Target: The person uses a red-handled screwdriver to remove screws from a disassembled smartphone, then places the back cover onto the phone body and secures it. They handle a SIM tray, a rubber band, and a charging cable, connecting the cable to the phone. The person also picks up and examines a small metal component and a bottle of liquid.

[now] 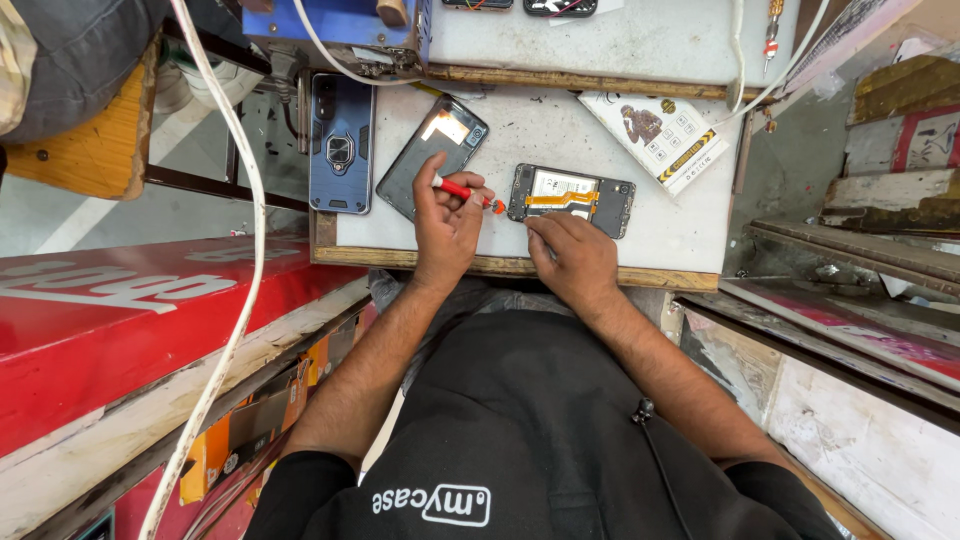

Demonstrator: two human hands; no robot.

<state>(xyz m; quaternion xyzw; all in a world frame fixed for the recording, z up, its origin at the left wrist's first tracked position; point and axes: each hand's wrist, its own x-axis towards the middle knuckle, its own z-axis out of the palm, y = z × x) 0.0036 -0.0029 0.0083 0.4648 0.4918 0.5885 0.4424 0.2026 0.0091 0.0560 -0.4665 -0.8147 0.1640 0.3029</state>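
Left hand (445, 225) grasps a red screwdriver (462, 190) just left of the opened phone (571, 198); right hand (572, 255) presses its near edge, grasping nothing.

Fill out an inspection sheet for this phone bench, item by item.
Surface: white benchtop, scuffed, wooden front edge.
Job's things: opened phone lying flat, orange ribbon showing; red screwdriver, tip beside the phone's left end.
Clutter: back cover, blue ring case, printed card.
Hands: left hand grips the screwdriver; right hand rests fingertips on the phone's near edge.
Cables: white cable runs down the left side; another white lead hangs at the back.
Surroundings: blue device behind, red counter at left, stacked boards at right.
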